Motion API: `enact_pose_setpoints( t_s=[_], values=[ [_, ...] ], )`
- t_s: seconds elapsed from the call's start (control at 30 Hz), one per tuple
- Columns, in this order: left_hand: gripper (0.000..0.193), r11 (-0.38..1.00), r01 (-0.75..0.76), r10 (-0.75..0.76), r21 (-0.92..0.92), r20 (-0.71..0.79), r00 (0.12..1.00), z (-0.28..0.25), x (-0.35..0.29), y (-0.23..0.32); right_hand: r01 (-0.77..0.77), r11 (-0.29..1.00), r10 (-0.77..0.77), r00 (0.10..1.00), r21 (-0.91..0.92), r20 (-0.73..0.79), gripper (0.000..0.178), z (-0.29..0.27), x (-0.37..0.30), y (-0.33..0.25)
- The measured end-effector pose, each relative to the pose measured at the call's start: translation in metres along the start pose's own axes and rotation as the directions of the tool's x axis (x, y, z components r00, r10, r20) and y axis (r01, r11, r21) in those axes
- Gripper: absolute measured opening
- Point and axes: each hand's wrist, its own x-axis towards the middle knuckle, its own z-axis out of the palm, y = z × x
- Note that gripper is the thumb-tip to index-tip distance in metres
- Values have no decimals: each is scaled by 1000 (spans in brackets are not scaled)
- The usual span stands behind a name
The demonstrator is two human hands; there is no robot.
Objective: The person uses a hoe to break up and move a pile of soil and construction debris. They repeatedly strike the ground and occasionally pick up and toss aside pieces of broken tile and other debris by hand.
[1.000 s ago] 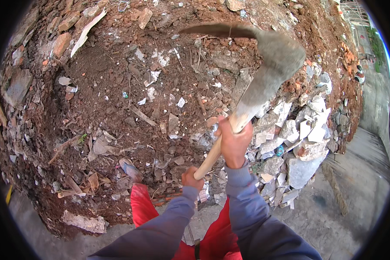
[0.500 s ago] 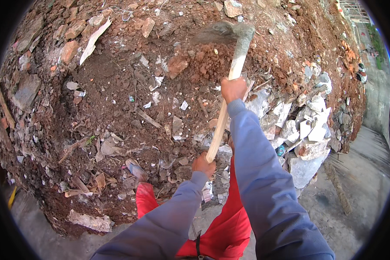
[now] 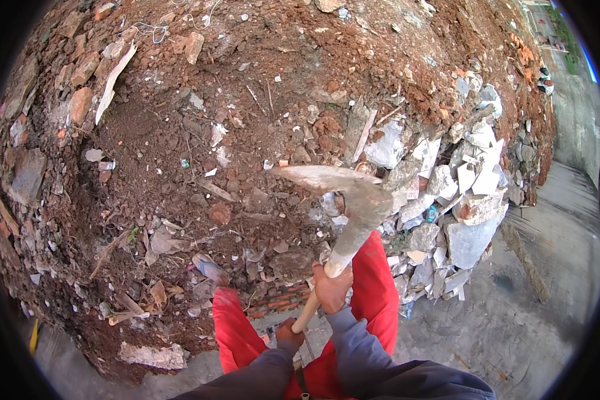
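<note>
Both my hands grip a hoe [image 3: 362,208] with a pale wooden handle and a broad, soil-worn metal blade. My right hand [image 3: 333,288] is closed round the handle just below the head. Lower down, close to my waist, my left hand [image 3: 290,333] is wrapped round the handle's end. The blade points left in front of my legs, over a mound of reddish soil [image 3: 247,160]; whether it touches the ground I cannot tell. My red trousers [image 3: 375,273] show on either side of the handle.
Broken white tiles and concrete chunks [image 3: 475,227] are heaped at the right. A long pale wood splinter [image 3: 115,81] lies at the upper left. Grey concrete floor [image 3: 533,287] borders the mound on the right, and a mortar-like slab [image 3: 153,356] lies at the lower left.
The hoe has come back from the far soil toward my legs. Both hands have drawn in toward my body, and the right one now sits nearer the hoe's head.
</note>
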Motion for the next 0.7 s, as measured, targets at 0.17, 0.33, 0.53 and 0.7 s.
enact_pose_setpoints(
  t_s=[0.17, 0.33, 0.53, 0.7],
  values=[
    [15, 827, -556, 535, -84, -187, 824, -116, 182, 272, 513, 809, -513, 855, 286, -82, 18, -14, 143, -233],
    [29, 817, -571, 574, 74, -189, 797, -155, 264, 473, 635, 741, -604, 772, 219, -195, 31, -19, 329, -356],
    [43, 958, -273, 274, 91, 7, 962, -101, 223, 361, 72, 933, -146, 972, -353, -186, 41, 35, 395, -209],
    [36, 983, -81, 79, 165, 20, 997, -87, 137, 294, 49, 968, -78, 991, -246, -111, 33, 15, 296, -133]
  ],
)
